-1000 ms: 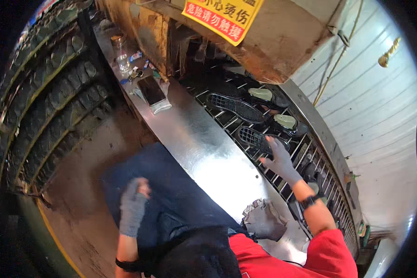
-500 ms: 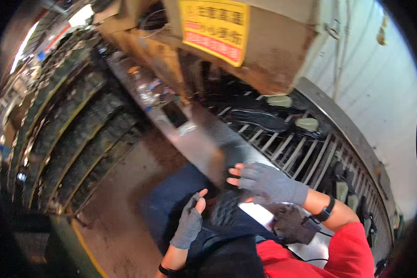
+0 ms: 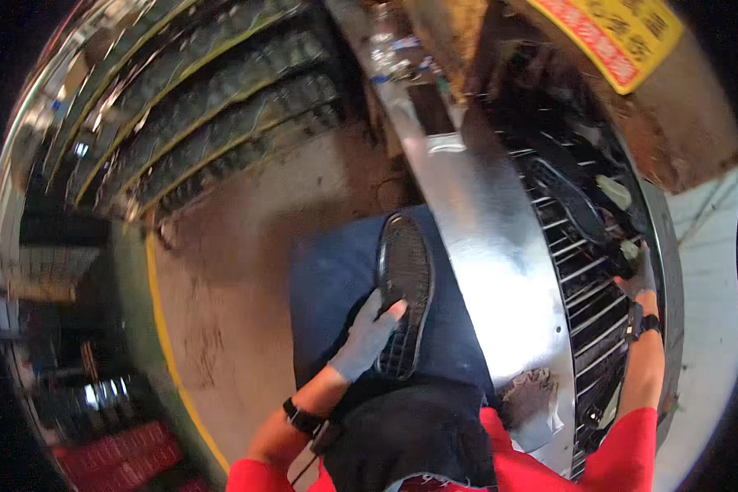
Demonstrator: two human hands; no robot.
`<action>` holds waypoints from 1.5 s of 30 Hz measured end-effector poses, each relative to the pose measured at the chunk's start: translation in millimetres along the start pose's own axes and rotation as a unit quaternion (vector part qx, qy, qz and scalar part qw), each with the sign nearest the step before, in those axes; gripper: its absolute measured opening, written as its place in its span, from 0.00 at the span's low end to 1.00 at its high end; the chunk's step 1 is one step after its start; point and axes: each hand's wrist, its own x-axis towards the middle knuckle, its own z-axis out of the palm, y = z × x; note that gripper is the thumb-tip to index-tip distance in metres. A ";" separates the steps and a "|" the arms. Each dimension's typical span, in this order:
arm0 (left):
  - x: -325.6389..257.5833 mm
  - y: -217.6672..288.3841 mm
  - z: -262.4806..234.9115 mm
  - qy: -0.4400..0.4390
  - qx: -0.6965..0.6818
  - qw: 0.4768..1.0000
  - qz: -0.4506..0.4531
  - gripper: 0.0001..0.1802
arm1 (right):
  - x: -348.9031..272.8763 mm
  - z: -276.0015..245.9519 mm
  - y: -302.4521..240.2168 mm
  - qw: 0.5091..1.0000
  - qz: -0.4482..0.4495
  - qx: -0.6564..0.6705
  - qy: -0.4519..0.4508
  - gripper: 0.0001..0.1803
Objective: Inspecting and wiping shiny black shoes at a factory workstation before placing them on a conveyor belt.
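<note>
My left hand (image 3: 369, 332), in a grey fingerless glove, is closed on a black shoe sole (image 3: 408, 266) with a ridged face turned up. The sole lies over my dark blue lap cloth (image 3: 332, 262). Out to the right, my right hand (image 3: 641, 280) reaches over the metal-rod rack and grips a black shoe upper (image 3: 629, 252) with a pale green last in it. Its fingertips are partly hidden. Beyond that hand lie another pale green last (image 3: 613, 192) and a second black sole (image 3: 567, 197).
A shiny metal ledge (image 3: 500, 271) runs beside the rod rack (image 3: 590, 320). A dark brown glove or cloth (image 3: 529, 394) lies on its near end. Farther along are a phone-like dark slab (image 3: 429, 108) and a clear bottle (image 3: 383, 49). Shelves (image 3: 213, 90) of dark items stand at left.
My view has turned. My right hand has moved from near my lap out to the rack and taken hold of the upper. My left hand now holds the sole flat over my lap.
</note>
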 end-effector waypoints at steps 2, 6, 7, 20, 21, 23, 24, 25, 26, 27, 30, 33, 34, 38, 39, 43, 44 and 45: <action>-0.4 -6.7 -7.6 0.005 0.008 1.000 -0.008 0.24 | 8.7 -6.6 14.3 0.998 -0.048 0.013 -0.023 0.41; -7.9 -3.7 -15.5 0.065 0.038 0.997 0.015 0.21 | -17.8 24.3 21.8 0.970 0.001 0.237 0.045 0.29; -11.6 6.5 -19.6 0.128 0.089 0.988 0.009 0.20 | -35.8 53.6 20.0 0.975 -0.064 0.188 0.105 0.25; 9.1 60.5 14.4 -0.062 -0.199 0.959 0.193 0.38 | -275.2 334.4 -178.2 0.954 -0.004 0.024 -0.297 0.61; 2.4 71.1 22.6 -0.055 -0.213 0.954 0.202 0.36 | -283.4 369.7 -198.3 0.920 -0.089 0.127 -0.360 0.69; -4.1 87.6 9.4 -0.042 -0.212 0.961 0.174 0.33 | -287.6 406.2 -205.8 0.913 -0.166 0.090 -0.362 0.69; -22.1 111.7 8.9 -0.087 -0.269 0.946 0.157 0.31 | -289.9 417.1 -207.8 0.917 -0.136 0.124 -0.354 0.68; -28.6 107.3 2.7 -0.087 -0.254 0.944 0.193 0.32 | -289.8 423.9 -212.9 0.909 -0.156 0.126 -0.366 0.68; -29.4 102.7 -1.3 -0.089 -0.240 0.940 0.228 0.33 | -289.6 428.1 -219.9 0.895 -0.099 0.156 -0.406 0.65; -29.5 101.8 0.1 -0.096 -0.204 0.944 0.242 0.33 | -292.4 427.6 -223.6 0.878 -0.033 0.179 -0.442 0.63; -15.6 97.5 0.7 -0.182 -0.271 0.929 0.174 0.37 | -302.7 424.6 -221.4 0.862 0.064 0.229 -0.447 0.60; 44.2 70.8 -32.7 0.093 0.272 0.897 0.336 0.36 | -307.0 416.4 -215.7 0.869 0.103 0.284 -0.391 0.57; 55.6 59.1 -37.8 0.147 0.411 0.858 0.269 0.35 | -304.6 412.5 -210.5 0.869 0.105 0.313 -0.368 0.55; 55.9 69.5 -26.9 0.058 0.349 0.889 0.289 0.36 | -286.6 399.6 -195.4 0.891 0.059 0.342 -0.292 0.52; 60.5 62.4 -29.8 0.059 0.247 0.927 0.276 0.35 | -280.4 399.0 -194.6 0.885 0.069 0.352 -0.297 0.52; 48.2 103.6 -42.2 -0.109 -0.136 0.967 0.187 0.33 | -269.8 410.1 -187.3 0.857 0.135 0.379 -0.322 0.59; 46.4 107.0 -46.9 -0.152 -0.185 0.947 0.216 0.33 | -271.3 418.8 -191.6 0.842 0.156 0.392 -0.336 0.61; 39.3 114.1 -47.5 -0.150 -0.164 0.944 0.242 0.36 | -261.5 426.8 -182.8 0.738 0.218 0.482 -0.418 0.61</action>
